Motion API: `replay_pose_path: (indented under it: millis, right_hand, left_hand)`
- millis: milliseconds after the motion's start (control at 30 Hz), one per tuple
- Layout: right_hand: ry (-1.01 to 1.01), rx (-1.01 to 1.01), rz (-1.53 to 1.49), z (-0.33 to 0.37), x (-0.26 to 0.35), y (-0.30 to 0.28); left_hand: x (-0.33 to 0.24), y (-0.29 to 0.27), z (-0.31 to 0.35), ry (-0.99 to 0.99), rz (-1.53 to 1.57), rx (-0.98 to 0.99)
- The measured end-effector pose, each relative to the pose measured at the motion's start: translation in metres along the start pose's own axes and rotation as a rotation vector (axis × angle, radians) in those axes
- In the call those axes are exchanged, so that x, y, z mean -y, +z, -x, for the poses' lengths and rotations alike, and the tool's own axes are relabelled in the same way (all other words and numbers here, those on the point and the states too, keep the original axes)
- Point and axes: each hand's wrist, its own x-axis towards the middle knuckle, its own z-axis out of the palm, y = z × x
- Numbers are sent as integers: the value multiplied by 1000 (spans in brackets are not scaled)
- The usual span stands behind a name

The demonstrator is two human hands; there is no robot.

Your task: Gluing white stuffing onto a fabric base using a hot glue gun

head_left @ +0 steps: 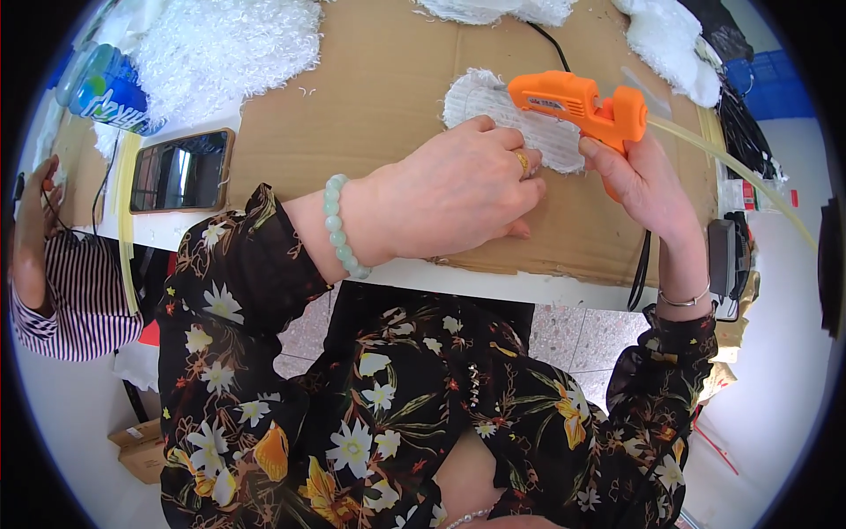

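My right hand [639, 181] grips an orange glue gun [564, 95] by its handle, with the thumb on the near side. The nozzle points left, over the far part of an oval white fuzzy pad [476, 93]. A long translucent glue stick [731, 159] runs out of the gun's back to the right. My left hand [458, 181] is palm down over the pad's near left edge, its fingers curled under. Those fingertips are hidden, so what they pinch, if anything, cannot be made out. The pad lies flat on brown cardboard [352, 115].
White shaggy material [233, 53] is heaped at the far left, with more white pieces [674, 48] at the far right. A phone [182, 171] and a blue-labelled bottle [106, 88] are on the left. Black cables [749, 132] hang at the right edge. Another person's arm [31, 238] shows far left.
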Motion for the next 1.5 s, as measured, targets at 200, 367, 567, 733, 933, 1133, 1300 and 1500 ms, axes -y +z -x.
replay_pose_path:
  millis: [200, 367, 567, 733, 933, 1133, 1300, 1500]
  right_hand:
    - [51, 59, -16, -3, 8, -7]
    - [-58, 33, 17, 3, -1, -10]
    - [-9, 29, 78, 4, 8, -9]
    - [34, 2, 84, 7, 8, -11]
    - [-34, 6, 116, 11, 1, -15]
    - [11, 19, 111, 13, 10, -17]
    - [84, 82, 74, 14, 2, -27]
    - [89, 104, 147, 13, 8, -27]
  left_hand:
    - [2, 2, 1, 54, -90, -110]
    - [1, 2, 0, 68, -97, -113]
    - [1, 2, 0, 56, -88, -103]
    - [1, 2, 1, 60, -105, -113]
    - [2, 4, 0, 66, -113, -116]
    - [1, 3, 1, 59, -107, -107]
    - [0, 3, -1, 63, -106, -112]
    - [-1, 0, 1, 8, -25, -24]
